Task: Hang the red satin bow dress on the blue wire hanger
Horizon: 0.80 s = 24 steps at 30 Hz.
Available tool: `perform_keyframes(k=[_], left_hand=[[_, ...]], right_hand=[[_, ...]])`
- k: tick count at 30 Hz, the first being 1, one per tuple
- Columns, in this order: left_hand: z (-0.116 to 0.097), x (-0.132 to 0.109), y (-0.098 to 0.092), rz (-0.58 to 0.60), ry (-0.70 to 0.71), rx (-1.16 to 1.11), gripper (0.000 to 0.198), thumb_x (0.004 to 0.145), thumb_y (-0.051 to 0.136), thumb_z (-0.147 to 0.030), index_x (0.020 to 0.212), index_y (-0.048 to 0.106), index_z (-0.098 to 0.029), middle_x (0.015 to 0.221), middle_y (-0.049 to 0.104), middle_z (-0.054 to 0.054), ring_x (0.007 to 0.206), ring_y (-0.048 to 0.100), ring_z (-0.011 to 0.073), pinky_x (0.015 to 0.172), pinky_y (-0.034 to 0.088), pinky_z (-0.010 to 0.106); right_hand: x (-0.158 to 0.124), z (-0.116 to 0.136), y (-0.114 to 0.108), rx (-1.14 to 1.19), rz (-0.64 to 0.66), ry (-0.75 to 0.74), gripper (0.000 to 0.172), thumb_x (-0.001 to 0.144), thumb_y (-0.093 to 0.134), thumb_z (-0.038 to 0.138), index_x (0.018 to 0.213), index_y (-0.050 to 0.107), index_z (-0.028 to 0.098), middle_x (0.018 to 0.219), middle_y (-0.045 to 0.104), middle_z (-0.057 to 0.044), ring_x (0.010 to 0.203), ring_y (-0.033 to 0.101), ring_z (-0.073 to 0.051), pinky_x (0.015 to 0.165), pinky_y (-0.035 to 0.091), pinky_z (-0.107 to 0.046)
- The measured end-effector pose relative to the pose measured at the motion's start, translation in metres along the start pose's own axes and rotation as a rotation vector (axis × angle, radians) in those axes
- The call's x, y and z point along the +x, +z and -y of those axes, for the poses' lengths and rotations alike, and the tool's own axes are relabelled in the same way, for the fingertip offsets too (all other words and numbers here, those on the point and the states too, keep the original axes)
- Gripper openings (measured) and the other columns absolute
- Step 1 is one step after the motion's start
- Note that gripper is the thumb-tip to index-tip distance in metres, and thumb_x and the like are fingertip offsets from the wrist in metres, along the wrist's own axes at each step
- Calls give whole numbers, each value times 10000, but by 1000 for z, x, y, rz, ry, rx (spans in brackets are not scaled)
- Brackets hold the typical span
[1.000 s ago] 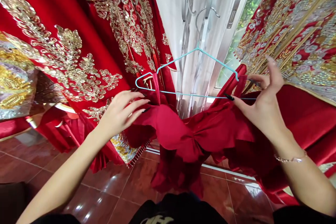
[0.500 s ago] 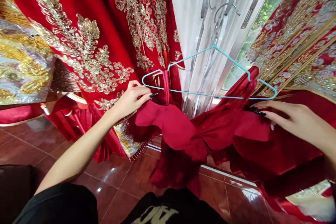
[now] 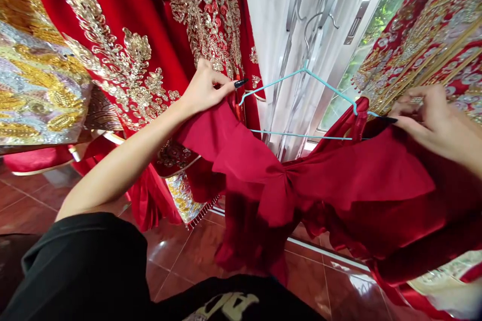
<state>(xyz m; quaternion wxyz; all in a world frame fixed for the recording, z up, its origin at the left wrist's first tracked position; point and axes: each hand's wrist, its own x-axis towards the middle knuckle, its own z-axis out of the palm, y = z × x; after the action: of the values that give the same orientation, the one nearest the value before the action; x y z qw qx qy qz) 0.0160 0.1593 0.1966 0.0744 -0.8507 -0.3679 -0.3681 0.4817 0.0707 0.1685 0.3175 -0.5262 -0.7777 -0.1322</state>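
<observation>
A red satin garment (image 3: 339, 180) with a gathered, bow-like middle (image 3: 278, 185) spreads across the lower part of the view. My left hand (image 3: 207, 88) pinches its upper left edge, up against a gold-sequinned gown. My right hand (image 3: 429, 115) grips its right edge near the end of a turquoise wire hanger (image 3: 276, 83). The hanger's metal hook (image 3: 307, 35) hangs on a rail by the curtain. A narrow red strap (image 3: 357, 113) lies over the hanger's right shoulder. The fabric hides the hanger's left end.
A red gown with gold sequins (image 3: 124, 60) hangs at left, and a densely embroidered red robe (image 3: 425, 45) hangs at right. Between them are a sheer white curtain (image 3: 271, 35) and a window. Below lies glossy reddish tile floor (image 3: 181, 261).
Both hands have moved outward and upward, pulling the red garment wider. It now covers the hanger's left end, and the left strap no longer shows. My black left sleeve shows more.
</observation>
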Motion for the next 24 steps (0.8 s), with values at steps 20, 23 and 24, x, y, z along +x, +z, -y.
perform_keyframes(k=[20,23,24], left_hand=[[-36,9,16,183,237,74,306,904,540,-430,697,668,-244,670,593,20,838,633,248,1004,366,496],[-33,9,16,67,164,79,369,912,503,-416,601,603,-245,610,563,31,819,624,253,1005,370,508],[-33,10,17,34,140,87,379,916,496,-405,584,585,-246,597,559,34,823,623,254,1007,365,512]], right_hand=[[29,18,-10,-147,99,-94,351,884,611,486,1129,629,235,803,683,-28,651,562,-179,649,394,-313],[35,18,-13,-181,139,-206,487,932,454,664,912,697,243,802,695,-46,678,579,-188,667,384,-317],[35,18,-13,-176,153,-238,586,925,393,735,852,702,242,799,700,-53,687,589,-192,668,385,-322]])
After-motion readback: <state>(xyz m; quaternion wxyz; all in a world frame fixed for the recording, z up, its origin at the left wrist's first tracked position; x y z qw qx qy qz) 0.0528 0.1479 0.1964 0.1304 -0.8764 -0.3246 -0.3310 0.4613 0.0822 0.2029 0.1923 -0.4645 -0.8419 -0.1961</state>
